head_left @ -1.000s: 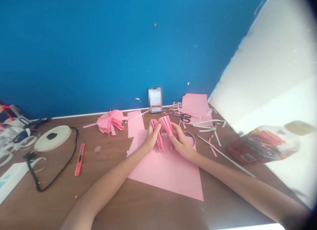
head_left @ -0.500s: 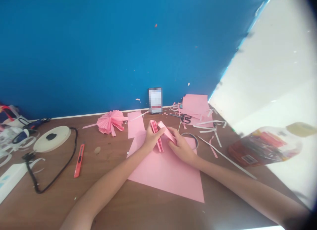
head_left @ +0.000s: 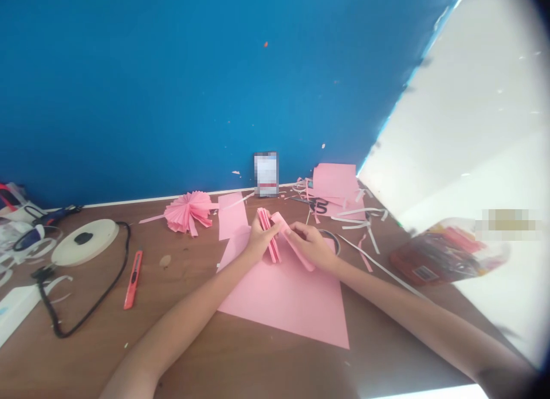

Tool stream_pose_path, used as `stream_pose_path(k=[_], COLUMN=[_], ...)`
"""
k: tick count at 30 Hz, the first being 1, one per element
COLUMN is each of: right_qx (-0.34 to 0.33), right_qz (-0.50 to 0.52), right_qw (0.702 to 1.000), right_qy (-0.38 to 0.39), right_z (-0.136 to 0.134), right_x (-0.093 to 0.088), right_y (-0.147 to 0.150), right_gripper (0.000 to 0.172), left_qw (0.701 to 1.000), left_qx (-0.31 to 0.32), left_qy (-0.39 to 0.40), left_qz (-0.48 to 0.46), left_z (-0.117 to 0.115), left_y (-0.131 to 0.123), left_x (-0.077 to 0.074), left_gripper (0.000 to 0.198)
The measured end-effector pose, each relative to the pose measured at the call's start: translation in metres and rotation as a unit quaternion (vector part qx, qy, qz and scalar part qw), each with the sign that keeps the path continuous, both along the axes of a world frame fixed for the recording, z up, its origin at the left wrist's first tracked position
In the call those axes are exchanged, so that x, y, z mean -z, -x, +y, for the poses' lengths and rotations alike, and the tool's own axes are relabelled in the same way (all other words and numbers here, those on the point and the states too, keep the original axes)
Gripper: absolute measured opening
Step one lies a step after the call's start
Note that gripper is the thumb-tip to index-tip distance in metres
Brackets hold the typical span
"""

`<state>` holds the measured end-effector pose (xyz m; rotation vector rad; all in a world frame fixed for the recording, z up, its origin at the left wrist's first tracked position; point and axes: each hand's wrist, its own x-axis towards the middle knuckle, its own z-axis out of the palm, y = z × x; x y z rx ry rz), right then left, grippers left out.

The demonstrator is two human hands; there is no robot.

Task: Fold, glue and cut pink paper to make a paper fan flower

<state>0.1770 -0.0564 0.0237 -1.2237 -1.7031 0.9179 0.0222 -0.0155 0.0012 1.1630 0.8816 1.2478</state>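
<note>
My left hand [head_left: 260, 237] is closed around a stack of pleated pink paper [head_left: 268, 238], its folds pressed together and tilted. To the right of the pleats a folded pink strip [head_left: 306, 261] slants down, gripped by my right hand [head_left: 313, 247] with the fingers near its upper part. Whether the strip joins the pleats is hidden by my left thumb. Beneath both hands a large pink sheet [head_left: 292, 307] lies flat. A pink pleated rosette [head_left: 189, 211] with paper tails rests farther back on the left.
A red cutter knife [head_left: 133, 280] and a round cream reel [head_left: 88, 242] with black cable [head_left: 124, 267] lie left. The phone [head_left: 266, 174] leans on the blue wall. Pink sheets [head_left: 335, 181], paper strips, scissors [head_left: 320, 206] and a tape roll [head_left: 334, 238] sit right, near a plastic bag [head_left: 442, 255].
My right hand has shifted up along the folded strip toward my left hand, and more of the strip's lower end shows. The whole view has slid slightly.
</note>
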Motion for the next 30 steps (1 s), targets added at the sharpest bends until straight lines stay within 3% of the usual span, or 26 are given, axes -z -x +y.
stream_pose_path(k=[5, 12, 19, 24, 27, 30], right_qx=[0.006, -0.036, -0.051, -0.073, -0.079, -0.064], right_qz=[0.087, 0.273, 0.343, 0.388, 0.373, 0.36], right_qw=[0.996, 0.946, 0.924, 0.902, 0.907, 0.916], right_qy=[0.018, 0.172, 0.16, 0.177, 0.181, 0.168], right_z=[0.004, -0.002, -0.001, 0.005, 0.01, 0.012], right_x=[0.003, 0.011, 0.008, 0.008, 0.004, -0.001], right_y=[0.0, 0.005, 0.004, -0.002, -0.007, -0.01], right_gripper=[0.029, 0.028, 0.027, 0.026, 0.026, 0.028], left_qw=[1.0, 0.989, 0.991, 0.972, 0.962, 0.964], left_qx=[0.022, 0.08, 0.083, 0.098, 0.146, 0.157], left_qy=[0.006, 0.084, 0.04, 0.074, 0.099, 0.097], left_qz=[-0.003, -0.088, -0.099, -0.198, -0.209, -0.189], left_z=[0.001, 0.004, -0.001, -0.001, 0.002, 0.004], left_y=[-0.001, -0.004, -0.005, -0.008, -0.007, -0.005], left_x=[-0.001, 0.002, -0.002, -0.002, 0.0, 0.0], left_gripper=[0.035, 0.044, 0.034, 0.026, 0.023, 0.026])
